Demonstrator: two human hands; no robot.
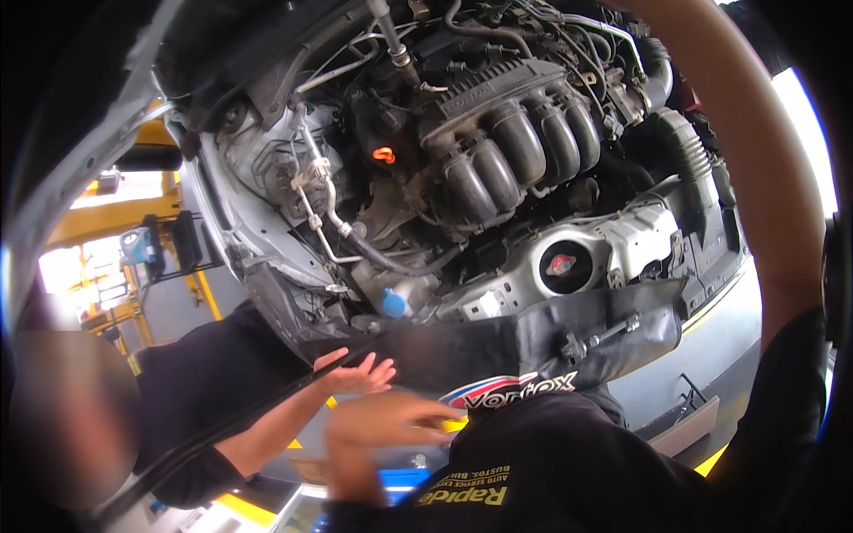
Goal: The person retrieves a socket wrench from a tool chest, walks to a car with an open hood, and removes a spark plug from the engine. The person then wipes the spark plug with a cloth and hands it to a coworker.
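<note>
My left hand (382,423) is low in front of the car, slightly blurred, its fingers stretched to the right and loosely apart; I see nothing in it. It is nearest the black fender cover (426,355) draped over the car's front edge. My right arm (755,160) reaches up along the right side, and its hand lies beyond the top of the picture. On the cover rests a black ignition coil (586,345) with a long stem. A metal socket extension (391,40) stands above the engine (515,133), its upper end cut off.
A co-worker's open hand (360,375) extends from the left, close beyond my left hand. The engine bay shows an orange dipstick loop (384,155), a blue reservoir cap (394,304) and a red radiator cap (562,265). Yellow lift parts (98,218) stand at left.
</note>
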